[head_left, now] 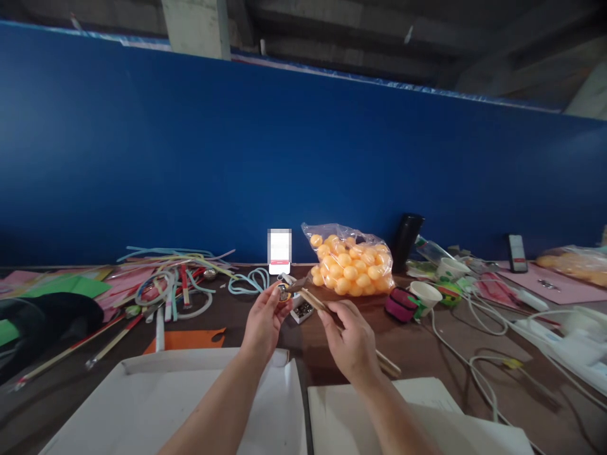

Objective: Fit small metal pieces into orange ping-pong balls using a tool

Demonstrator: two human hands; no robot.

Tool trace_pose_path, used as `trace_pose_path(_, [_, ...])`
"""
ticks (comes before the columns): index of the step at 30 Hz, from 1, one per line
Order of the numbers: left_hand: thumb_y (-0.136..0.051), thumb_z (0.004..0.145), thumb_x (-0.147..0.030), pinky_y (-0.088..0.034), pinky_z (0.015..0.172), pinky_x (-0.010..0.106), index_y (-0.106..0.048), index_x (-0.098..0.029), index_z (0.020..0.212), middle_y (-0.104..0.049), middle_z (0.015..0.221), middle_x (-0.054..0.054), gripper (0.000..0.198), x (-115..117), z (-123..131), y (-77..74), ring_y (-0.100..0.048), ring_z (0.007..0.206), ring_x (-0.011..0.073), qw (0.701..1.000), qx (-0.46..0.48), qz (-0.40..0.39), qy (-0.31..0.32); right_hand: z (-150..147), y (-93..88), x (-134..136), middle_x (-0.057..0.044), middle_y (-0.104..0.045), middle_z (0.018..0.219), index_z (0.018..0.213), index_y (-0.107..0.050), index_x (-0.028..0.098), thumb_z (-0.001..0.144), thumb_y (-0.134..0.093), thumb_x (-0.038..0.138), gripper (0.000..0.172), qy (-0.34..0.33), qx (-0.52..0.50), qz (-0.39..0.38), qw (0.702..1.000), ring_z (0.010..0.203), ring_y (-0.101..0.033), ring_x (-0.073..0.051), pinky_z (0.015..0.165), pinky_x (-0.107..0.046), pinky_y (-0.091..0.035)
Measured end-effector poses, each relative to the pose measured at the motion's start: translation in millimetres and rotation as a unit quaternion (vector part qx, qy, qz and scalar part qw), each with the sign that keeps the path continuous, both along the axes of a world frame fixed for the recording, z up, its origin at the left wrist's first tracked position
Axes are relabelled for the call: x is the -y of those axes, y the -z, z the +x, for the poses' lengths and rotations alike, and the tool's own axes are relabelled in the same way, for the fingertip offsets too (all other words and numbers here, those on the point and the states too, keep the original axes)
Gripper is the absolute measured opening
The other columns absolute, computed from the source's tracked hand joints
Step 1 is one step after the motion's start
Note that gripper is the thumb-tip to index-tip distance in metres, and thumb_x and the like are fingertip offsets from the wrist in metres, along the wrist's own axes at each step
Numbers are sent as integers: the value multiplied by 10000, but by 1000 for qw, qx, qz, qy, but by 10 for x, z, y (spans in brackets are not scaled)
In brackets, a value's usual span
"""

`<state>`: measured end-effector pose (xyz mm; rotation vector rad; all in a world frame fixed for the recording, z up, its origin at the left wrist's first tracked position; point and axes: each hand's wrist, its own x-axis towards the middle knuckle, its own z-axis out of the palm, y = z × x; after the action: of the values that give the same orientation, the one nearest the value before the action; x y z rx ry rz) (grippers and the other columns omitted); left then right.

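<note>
In front of me my left hand (pixel 265 319) is closed, fingers and thumb pinching a small round item (pixel 283 292) with an orange rim and a shiny dark middle; its kind is not clear. Facing it, my right hand (pixel 349 338) grips a pair of light wooden chopsticks (pixel 389 364), their tips pointing left. A dark brownish pointed piece (pixel 298 284) shows between the chopstick tips and the round item; I cannot tell what it is or which hand bears it. Below the tips, a little white box (pixel 302 312) holds several small dark metallic bits.
A clear bag of orange balls (pixel 351 272) lies behind my right hand. A phone (pixel 279 253) leans on the blue partition (pixel 284 158). Paper cups (pixel 425 294), a black bottle (pixel 408 240) and cables (pixel 478 373) are rightward; tubes (pixel 180 284) and coloured paper leftward, white boards (pixel 213 392) in front.
</note>
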<state>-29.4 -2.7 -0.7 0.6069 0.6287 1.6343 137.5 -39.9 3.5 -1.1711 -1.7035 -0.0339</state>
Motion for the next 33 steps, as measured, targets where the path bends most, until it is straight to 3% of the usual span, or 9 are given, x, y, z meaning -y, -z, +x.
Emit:
trace_pose_path(22, [-738, 707, -277, -535, 719, 256, -663, -138, 951, -685, 812, 40, 290, -14, 9, 6, -652, 697, 115, 1000, 0, 1, -6, -7, 20, -13, -63, -629, 886, 955, -621, 198, 903, -498, 318, 180, 6, 8, -3, 1000, 819, -606, -183, 746, -283, -479])
trace_pose_path(33, [-746, 698, -306, -529, 665, 239, -647, -137, 1036, -680, 821, 47, 390, -1, -4, 5, -645, 683, 117, 999, -25, -21, -6, 0, 22, -16, -63, -633, 903, 962, -614, 196, 904, -503, 313, 171, 7, 8, -5, 1000, 840, -611, -188, 745, -283, -476])
